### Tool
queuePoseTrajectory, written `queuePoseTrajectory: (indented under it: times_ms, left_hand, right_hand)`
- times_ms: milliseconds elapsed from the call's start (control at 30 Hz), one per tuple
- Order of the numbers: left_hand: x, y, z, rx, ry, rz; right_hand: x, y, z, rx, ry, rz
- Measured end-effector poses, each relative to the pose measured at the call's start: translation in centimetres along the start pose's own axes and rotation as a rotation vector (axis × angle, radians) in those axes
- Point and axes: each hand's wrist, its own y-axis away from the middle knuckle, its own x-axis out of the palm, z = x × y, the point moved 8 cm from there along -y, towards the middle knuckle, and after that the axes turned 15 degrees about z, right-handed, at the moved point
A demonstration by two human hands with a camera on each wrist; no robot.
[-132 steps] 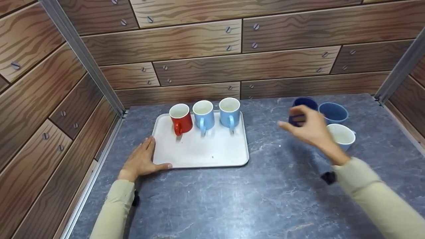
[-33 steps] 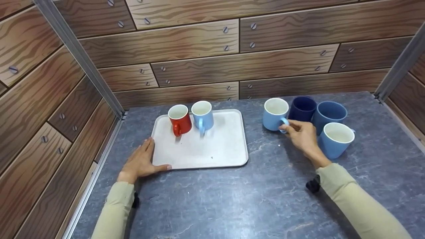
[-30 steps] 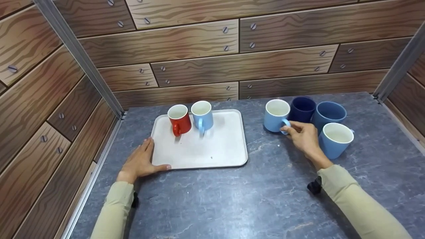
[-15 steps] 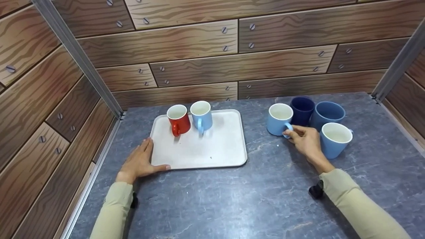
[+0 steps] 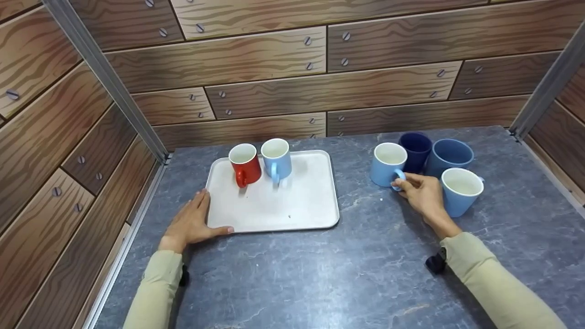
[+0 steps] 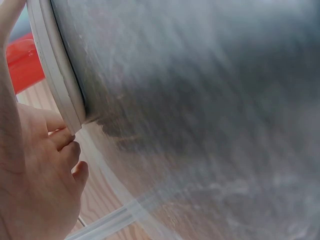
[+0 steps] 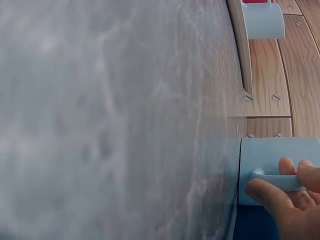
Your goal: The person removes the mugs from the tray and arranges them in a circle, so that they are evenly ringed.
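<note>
My right hand (image 5: 421,195) pinches the handle of a light blue mug (image 5: 385,171), which stands upright on the table to the right of the tray. In the right wrist view the fingers curl round that handle (image 7: 280,181), and the mug's base sits at the tabletop. My left hand (image 5: 191,220) lies against the left front corner of the white tray (image 5: 274,208), thumb along the front edge and fingers straight along the left side. On the tray's back left stand a red mug (image 5: 246,167) and another light blue mug (image 5: 278,161), side by side, handles toward me.
Behind and beside my right hand stand a dark blue mug (image 5: 417,153), a medium blue mug (image 5: 450,157) and a blue mug with white inside (image 5: 460,194). Wood-patterned walls (image 5: 256,73) bound the grey table (image 5: 292,274) at back and sides.
The light blue mug that stood at the tray's back right is now on the table by the other blue mugs, gripped by my right hand. Lately it slid slightly right and nearer. My left hand stayed put.
</note>
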Motion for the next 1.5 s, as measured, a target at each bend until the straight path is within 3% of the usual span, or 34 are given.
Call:
queuePoseTrajectory:
  times_ms: [233, 433, 1000, 1133, 1300, 1500]
  left_hand:
    - [0.1, -0.2, -0.1, 0.005, -0.001, 0.008]
    - [-0.2, -0.1, -0.1, 0.012, -0.007, -0.002]
    - [0.0, 0.1, 0.3, -0.003, 0.0, 0.004]
    - [0.2, 0.0, 0.3, -0.007, -0.003, 0.014]
    - [0.1, 0.1, 0.3, -0.014, 0.003, 0.014]
    - [0.1, 0.1, 0.2, -0.011, 0.007, 0.018]
  right_hand:
    - [-0.4, 0.3, 0.1, 0.003, 0.075, -0.016]
    - [-0.9, 0.6, 0.9, -0.024, 0.174, -0.085]
    - [-0.9, 0.7, 1.6, 0.013, 0.272, -0.166]
    - [-0.9, 1.2, 3.2, -0.051, 0.285, -0.204]
    - [-0.3, 2.0, 6.3, -0.202, 0.291, -0.268]
    - [2.1, 1.7, 9.1, -0.316, 0.271, -0.223]
